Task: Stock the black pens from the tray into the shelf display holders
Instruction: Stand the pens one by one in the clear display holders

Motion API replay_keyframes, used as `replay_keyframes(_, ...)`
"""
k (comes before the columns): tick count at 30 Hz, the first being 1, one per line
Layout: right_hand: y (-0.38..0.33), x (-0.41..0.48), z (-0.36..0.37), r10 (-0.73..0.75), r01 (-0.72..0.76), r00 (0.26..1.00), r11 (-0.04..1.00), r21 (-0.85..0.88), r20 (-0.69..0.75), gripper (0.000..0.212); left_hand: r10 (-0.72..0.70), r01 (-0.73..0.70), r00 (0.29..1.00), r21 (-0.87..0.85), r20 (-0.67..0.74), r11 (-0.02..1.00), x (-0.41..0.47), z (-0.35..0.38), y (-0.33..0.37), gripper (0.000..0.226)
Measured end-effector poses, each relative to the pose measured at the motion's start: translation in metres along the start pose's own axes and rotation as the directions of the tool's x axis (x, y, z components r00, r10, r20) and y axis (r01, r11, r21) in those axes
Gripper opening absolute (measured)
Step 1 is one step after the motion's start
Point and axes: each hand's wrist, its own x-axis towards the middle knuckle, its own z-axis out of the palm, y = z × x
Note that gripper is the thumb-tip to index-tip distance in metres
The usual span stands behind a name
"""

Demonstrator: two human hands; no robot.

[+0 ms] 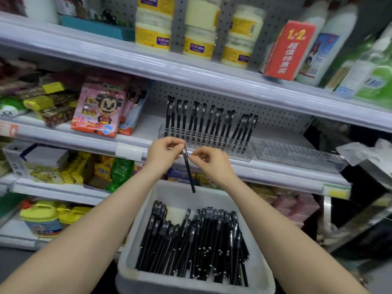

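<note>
A white tray (176, 194) in front of me holds several black pens (191, 245) lying in a heap. My left hand (164, 152) pinches the top end of one black pen (189, 172), which hangs almost upright above the tray. My right hand (210, 160) touches the same pen just below its top with curled fingers. Behind my hands, on the middle shelf, a clear display holder (244, 151) has several black pens standing in its holes. A second clear holder (297, 154) to its right has no pens in it.
A pink cartoon toy box (97, 111) stands left of the holders. Jars (152, 35) and bottles (326, 43) fill the upper shelf. Snack packs (118, 170) lie on the shelf below. Crumpled white paper (364, 151) sits at the right.
</note>
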Motion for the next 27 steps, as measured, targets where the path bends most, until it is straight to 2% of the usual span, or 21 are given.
replay_keyframes(2, 0.0, -0.005, 0.003, 0.006, -0.007, 0.999, 1.0, 0.021, 0.047, 0.02, 0.011, -0.012, 1.0, -0.036, -0.008, 0.999, 0.001, 0.002, 0.006, 0.014)
replay_keyframes(5, -0.001, -0.008, 0.006, 0.005, -0.006, 0.999, 0.999, 0.034, 0.044, 0.015, 0.055, -0.055, 0.998, -0.021, -0.011, 0.998, -0.002, 0.005, 0.012, 0.016)
replay_keyframes(8, 0.0, -0.009, 0.004, 0.021, -0.022, 0.999, 0.999, 0.028, 0.044, 0.014, 0.023, -0.023, 0.999, -0.028, -0.026, 0.999, -0.008, 0.006, 0.002, 0.022)
replay_keyframes(10, 0.001, -0.007, 0.0, 0.024, -0.024, 1.0, 0.999, 0.023, 0.009, 0.015, -0.032, 0.032, 0.999, 0.067, 0.001, 0.997, -0.014, 0.007, -0.015, 0.021)
replay_keyframes(12, 0.0, -0.004, -0.005, 0.027, -0.026, 0.999, 0.999, 0.038, -0.038, 0.015, -0.07, 0.032, 0.99, 0.28, 0.125, 0.959, -0.025, 0.009, -0.036, 0.015)
replay_keyframes(15, -0.007, 0.005, -0.012, 0.019, -0.012, 0.996, 0.996, 0.084, -0.081, 0.015, -0.19, 0.001, 0.928, 0.506, 0.321, 0.863, -0.051, 0.017, -0.069, 0.017)
replay_keyframes(19, -0.022, 0.016, -0.02, -0.005, 0.02, 0.989, 0.995, 0.101, -0.15, 0.017, -0.339, -0.046, 0.841, 0.68, 0.422, 0.732, -0.078, 0.023, -0.106, 0.025)
replay_keyframes(23, -0.036, 0.033, -0.023, -0.029, 0.058, 0.973, 0.991, 0.12, -0.23, 0.019, -0.361, -0.175, 0.791, 0.748, 0.495, 0.641, -0.082, 0.028, -0.113, 0.031)
replay_keyframes(27, -0.05, 0.053, -0.019, -0.032, 0.075, 0.958, 0.987, 0.141, -0.285, 0.022, -0.344, -0.218, 0.795, 0.764, 0.5, 0.607, -0.079, 0.029, -0.117, 0.027)
